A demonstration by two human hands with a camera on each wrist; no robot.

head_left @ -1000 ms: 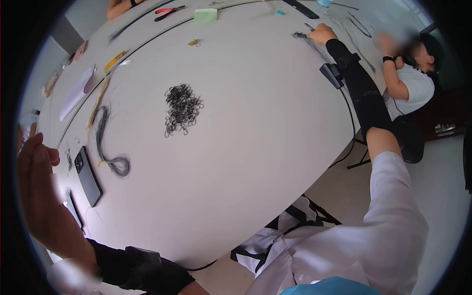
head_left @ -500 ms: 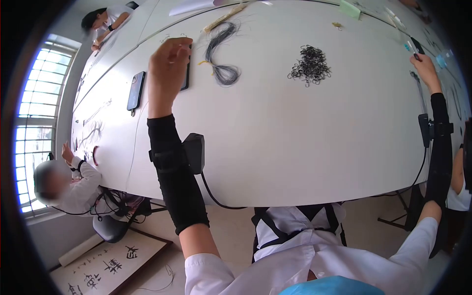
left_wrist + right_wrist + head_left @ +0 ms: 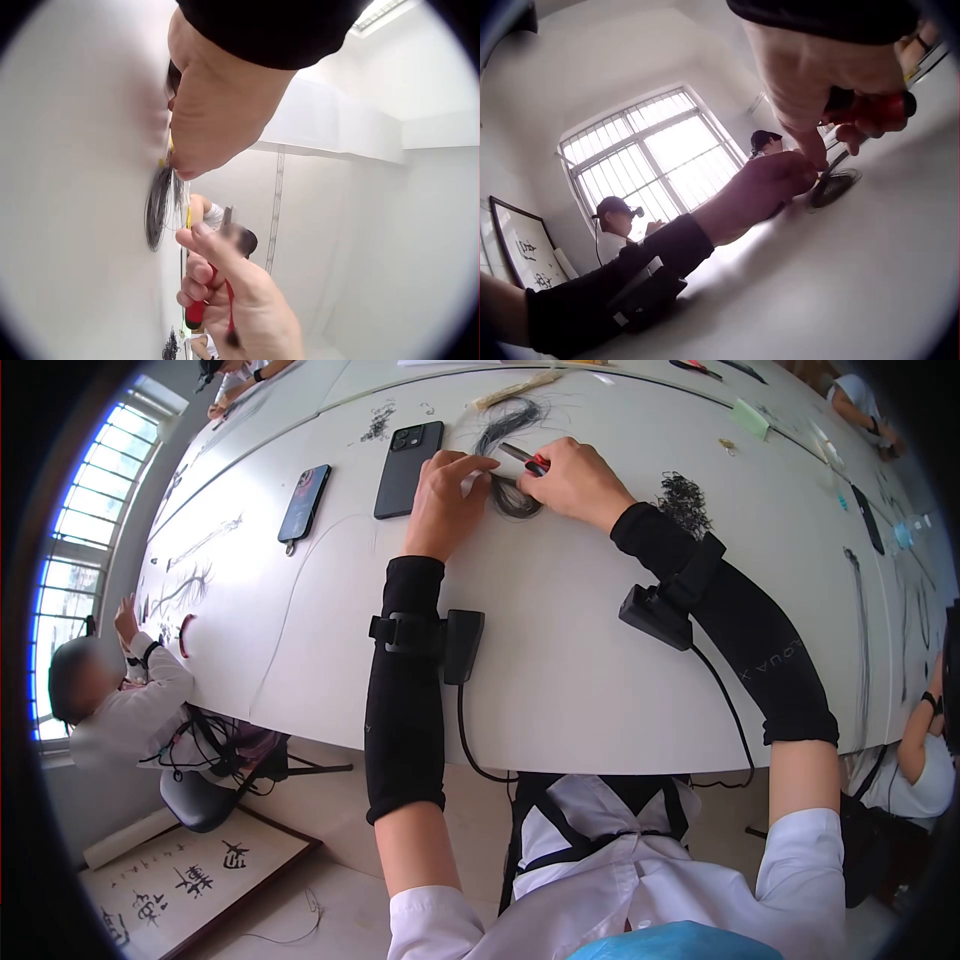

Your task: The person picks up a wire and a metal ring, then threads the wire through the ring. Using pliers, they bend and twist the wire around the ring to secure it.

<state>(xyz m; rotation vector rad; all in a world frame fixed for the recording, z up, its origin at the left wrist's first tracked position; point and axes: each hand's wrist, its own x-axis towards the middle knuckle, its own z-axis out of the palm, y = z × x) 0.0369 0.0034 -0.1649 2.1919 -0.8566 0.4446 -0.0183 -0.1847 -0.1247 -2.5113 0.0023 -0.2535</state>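
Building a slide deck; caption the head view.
Right hand holds red-handled pliers near the left hand, at a bundle of dark strands.

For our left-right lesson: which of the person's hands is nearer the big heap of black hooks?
Right. In the head view, the right hand is just left of the heap; the left hand is farther left, beside the grey phone.

From where I stand, the slim red-and-black-handled pliers (image 3: 532, 463) show bare grey metal at the tip and smooth, plastic-looking grips. The looped hank of fine grey strands (image 3: 513, 498) has a dull, wiry sheen. The broad white bench (image 3: 600, 660) is smooth and faintly glossy, the flat dark-grey rectangular phone (image 3: 405, 480) matt, the long black sleeves (image 3: 405, 730) matt stretchy-looking cloth.
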